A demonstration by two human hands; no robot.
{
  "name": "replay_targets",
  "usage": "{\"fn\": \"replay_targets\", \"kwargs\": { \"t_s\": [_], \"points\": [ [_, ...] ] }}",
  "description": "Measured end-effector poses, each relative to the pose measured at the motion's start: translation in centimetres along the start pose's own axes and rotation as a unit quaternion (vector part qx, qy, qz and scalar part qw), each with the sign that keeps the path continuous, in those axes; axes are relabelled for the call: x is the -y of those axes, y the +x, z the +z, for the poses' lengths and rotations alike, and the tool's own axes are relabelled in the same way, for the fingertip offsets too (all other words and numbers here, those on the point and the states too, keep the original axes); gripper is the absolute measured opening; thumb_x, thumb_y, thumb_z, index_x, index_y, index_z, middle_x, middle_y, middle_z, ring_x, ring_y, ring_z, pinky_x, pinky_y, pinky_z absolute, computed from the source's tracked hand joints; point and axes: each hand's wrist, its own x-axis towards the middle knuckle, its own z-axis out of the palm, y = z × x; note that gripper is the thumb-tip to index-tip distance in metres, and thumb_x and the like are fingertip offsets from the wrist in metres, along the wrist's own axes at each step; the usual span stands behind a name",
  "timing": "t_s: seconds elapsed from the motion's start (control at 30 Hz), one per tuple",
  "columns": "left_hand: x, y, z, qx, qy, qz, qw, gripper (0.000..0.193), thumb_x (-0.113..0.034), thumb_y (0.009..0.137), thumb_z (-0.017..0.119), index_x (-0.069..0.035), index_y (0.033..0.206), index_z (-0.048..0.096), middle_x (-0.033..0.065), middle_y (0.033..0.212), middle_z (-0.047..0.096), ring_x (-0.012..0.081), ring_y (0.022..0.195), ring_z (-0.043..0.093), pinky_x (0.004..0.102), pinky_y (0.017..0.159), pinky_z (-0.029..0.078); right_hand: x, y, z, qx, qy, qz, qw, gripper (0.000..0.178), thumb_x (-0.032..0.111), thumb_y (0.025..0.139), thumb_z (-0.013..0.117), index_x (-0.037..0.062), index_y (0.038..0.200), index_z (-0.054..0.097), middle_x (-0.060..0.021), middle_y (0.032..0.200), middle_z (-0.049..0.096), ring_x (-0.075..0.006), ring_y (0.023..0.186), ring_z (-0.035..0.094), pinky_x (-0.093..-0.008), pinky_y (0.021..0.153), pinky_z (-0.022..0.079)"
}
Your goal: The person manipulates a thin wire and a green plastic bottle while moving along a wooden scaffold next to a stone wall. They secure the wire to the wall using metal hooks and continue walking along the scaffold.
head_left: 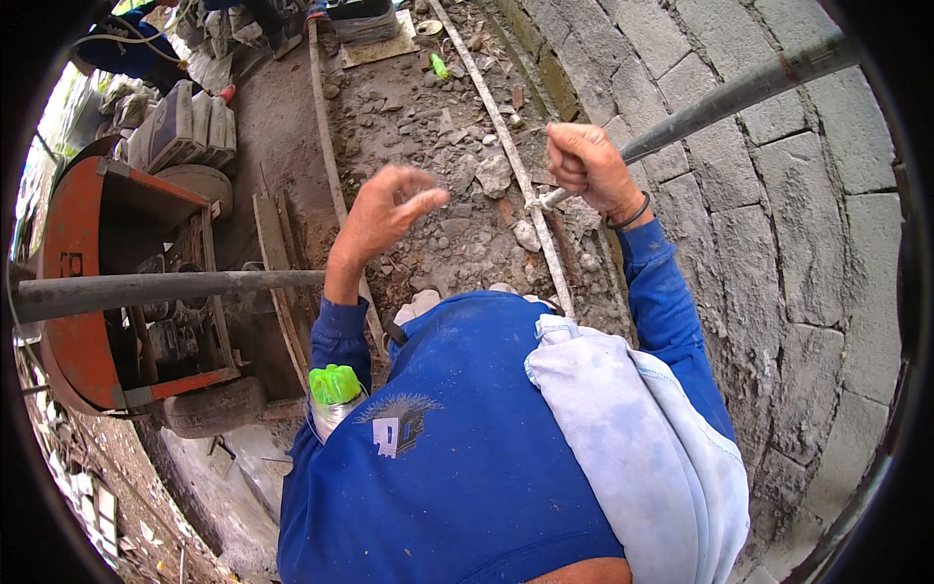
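Observation:
My left hand [387, 216] is raised in front of my chest, a little blurred, with curved fingers and the thumb held apart. Nothing shows in it. To its right, my right hand [591, 167] is closed with the knuckles up, a dark band around the wrist. Whatever its fingers may hold is hidden. Close below that hand, a grey metal pipe [749, 97] meets a long pale pole [501, 136]. A second grey pipe [175, 288] ends near my left wrist. A whitish cloth [632, 438] hangs over my blue shirt.
An orange machine [73, 292] with wheels stands at left, near stacked sacks [185, 127]. Another person's dark-clothed legs [126, 49] show at upper left. Broken stones [493, 175] cover the ground ahead. A grey block wall [778, 263] rises along the right.

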Motion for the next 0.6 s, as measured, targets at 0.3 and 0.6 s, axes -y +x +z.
{"fn": "replay_targets", "kwargs": {
  "t_s": [0.3,0.6],
  "points": [
    [-6.8,1.3,0.6,-0.185,-0.591,-0.044,0.784,0.058,-0.048,0.113,0.035,-0.003,0.104,0.071,0.0001,0.074,0.06,0.0133,0.067,0.053,0.0351,0.078,0.049,-2.7,0.6,0.7,-0.058,0.117,-0.015,0.991,0.033,0.025,0.103,0.06,0.0001,0.083,0.068,-0.0133,0.118,0.065,-0.0234,0.101,0.068,-0.038,0.084,0.061],
    [-4.4,6.3,5.2,0.022,-0.805,0.031,0.592,0.059,-0.047,0.114,0.033,0.0,0.129,0.065,-0.0057,0.056,0.026,0.0075,0.05,0.026,0.0265,0.055,0.032,0.2,-3.1,2.5,0.115,0.164,-0.236,0.951,0.047,0.027,0.103,0.058,0.0018,0.063,0.061,-0.0349,0.14,0.056,-0.0223,0.088,0.07,-0.0309,0.07,0.057]
  ]
}}
